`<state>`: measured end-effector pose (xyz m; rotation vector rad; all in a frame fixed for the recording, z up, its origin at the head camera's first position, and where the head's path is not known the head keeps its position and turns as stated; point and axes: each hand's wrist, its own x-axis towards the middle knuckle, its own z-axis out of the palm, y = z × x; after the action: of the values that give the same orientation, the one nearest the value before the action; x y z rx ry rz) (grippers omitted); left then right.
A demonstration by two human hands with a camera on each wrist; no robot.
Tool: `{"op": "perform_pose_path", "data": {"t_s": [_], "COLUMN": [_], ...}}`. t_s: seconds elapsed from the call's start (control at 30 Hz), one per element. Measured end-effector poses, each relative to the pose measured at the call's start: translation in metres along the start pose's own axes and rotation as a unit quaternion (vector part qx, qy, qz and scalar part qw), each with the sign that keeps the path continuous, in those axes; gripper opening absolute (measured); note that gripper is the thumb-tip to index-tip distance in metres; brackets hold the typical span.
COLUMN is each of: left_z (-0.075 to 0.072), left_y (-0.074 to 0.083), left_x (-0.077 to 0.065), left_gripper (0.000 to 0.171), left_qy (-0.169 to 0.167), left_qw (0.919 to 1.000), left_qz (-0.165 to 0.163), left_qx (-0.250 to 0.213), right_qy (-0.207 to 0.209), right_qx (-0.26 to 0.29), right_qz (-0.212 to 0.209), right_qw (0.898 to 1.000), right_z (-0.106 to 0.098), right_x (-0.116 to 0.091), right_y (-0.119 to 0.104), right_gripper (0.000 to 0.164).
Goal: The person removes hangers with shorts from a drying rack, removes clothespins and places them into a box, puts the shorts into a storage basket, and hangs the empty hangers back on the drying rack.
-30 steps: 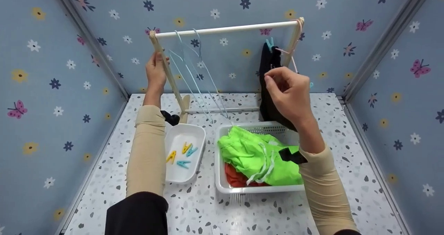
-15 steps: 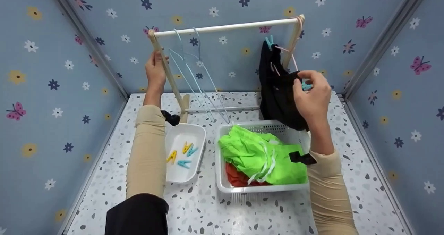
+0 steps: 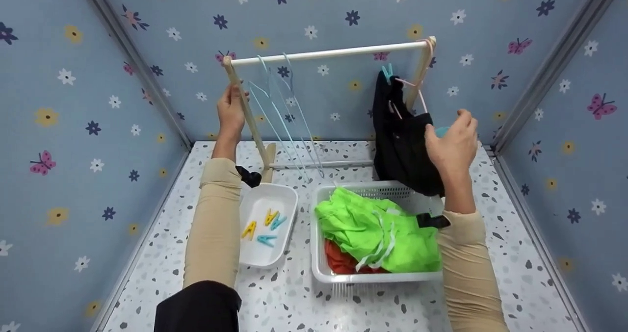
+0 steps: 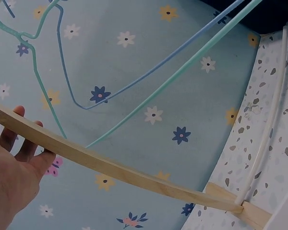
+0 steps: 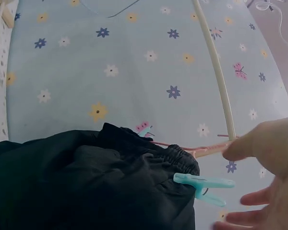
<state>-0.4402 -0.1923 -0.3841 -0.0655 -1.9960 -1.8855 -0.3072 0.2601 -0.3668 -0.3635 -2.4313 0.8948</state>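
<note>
My left hand (image 3: 230, 111) grips the left wooden post (image 3: 252, 122) of a small drying rack; in the left wrist view its fingers bend round the post (image 4: 110, 167). A black garment (image 3: 400, 150) with a gathered elastic waistband hangs on a pink hanger (image 3: 424, 101) at the rack's right end. One teal clothespin (image 3: 387, 73) clips its far side. Another teal clothespin (image 5: 201, 184) clips the near waistband corner. Beside that corner is my right hand (image 3: 456, 143), fingers spread and holding nothing, apart from the clothespin in the right wrist view.
Two light blue hangers (image 3: 289, 121) hang from the white top bar (image 3: 324, 54). A white tray (image 3: 293, 202) holds several yellow and blue clothespins. Below the garment, a white basket (image 3: 319, 273) holds bright green clothing (image 3: 378, 234) over a red cloth (image 3: 338, 258). Patterned walls enclose the table.
My right hand has moved right to the black garment's near corner, and its fingers have parted from the clothespin there. The left hand keeps its grip on the post. The head view has shifted slightly.
</note>
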Motion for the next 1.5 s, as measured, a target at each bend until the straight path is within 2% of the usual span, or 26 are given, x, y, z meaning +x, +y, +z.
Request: {"op": "perform_pose_path", "data": {"t_s": [0.1,0.2,0.4,0.63,0.97,1.07,1.3,1.5], "left_z": [0.003,0.003,-0.003,-0.004,-0.005,-0.005,-0.004,-0.004], "left_y": [0.0,0.003,0.004,0.003,0.006,0.006,0.002,0.0], "left_x": [-0.002,0.0,0.005,0.002,0.004,0.005,0.002,-0.001], "left_gripper": [0.052,0.054,0.051,0.051,0.051,0.05,0.05,0.053], "left_qy": [-0.011,-0.015,0.004,-0.001,-0.012,-0.011,-0.006,-0.008], "left_qw": [0.9999,0.9999,0.9999,0.9999,0.9993,0.9993,1.0,0.9997], "left_qz": [0.001,0.0,0.007,-0.015,-0.034,-0.035,-0.007,-0.017], "left_qx": [0.001,0.007,0.013,0.006,-0.004,-0.005,-0.002,0.016], "right_qy": [-0.062,-0.082,-0.058,-0.054,-0.018,-0.008,0.016,0.016], "right_qx": [-0.004,-0.009,0.003,-0.015,-0.028,-0.038,-0.061,-0.078], "right_qz": [0.033,0.045,0.048,0.051,0.006,0.002,-0.005,-0.014], "right_qw": [0.998,0.996,0.997,0.997,0.999,0.999,0.998,0.997], "right_z": [-0.002,-0.001,0.011,0.025,0.043,0.045,0.044,0.032], "right_x": [0.0,-0.001,-0.001,-0.003,-0.005,-0.005,-0.006,-0.014], "right_y": [0.008,0.013,0.014,0.02,0.025,0.025,0.022,0.017], "right_gripper": [0.077,0.072,0.063,0.056,0.043,0.048,0.049,0.049]}}
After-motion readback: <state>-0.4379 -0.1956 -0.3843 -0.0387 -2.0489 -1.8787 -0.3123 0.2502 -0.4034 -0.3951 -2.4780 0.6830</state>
